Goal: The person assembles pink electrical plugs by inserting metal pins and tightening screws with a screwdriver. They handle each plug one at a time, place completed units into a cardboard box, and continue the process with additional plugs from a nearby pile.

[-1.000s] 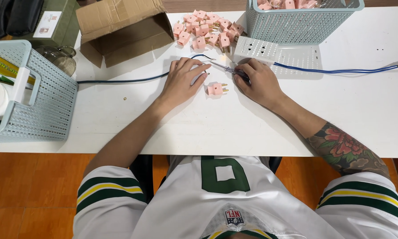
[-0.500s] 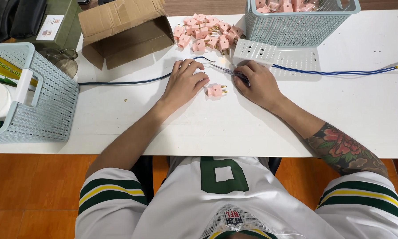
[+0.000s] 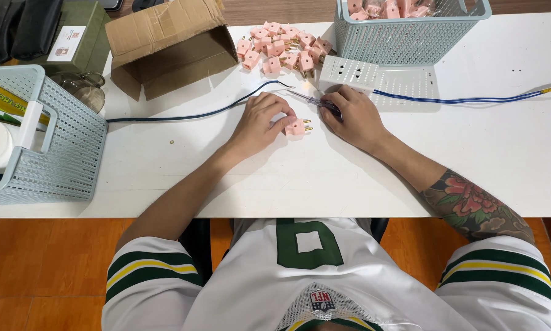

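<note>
Pretty bright, even light from above. White table (image 3: 502, 153) is a bit washed out, shadows are soft, everything's sharp, edges bend slightly.
</note>
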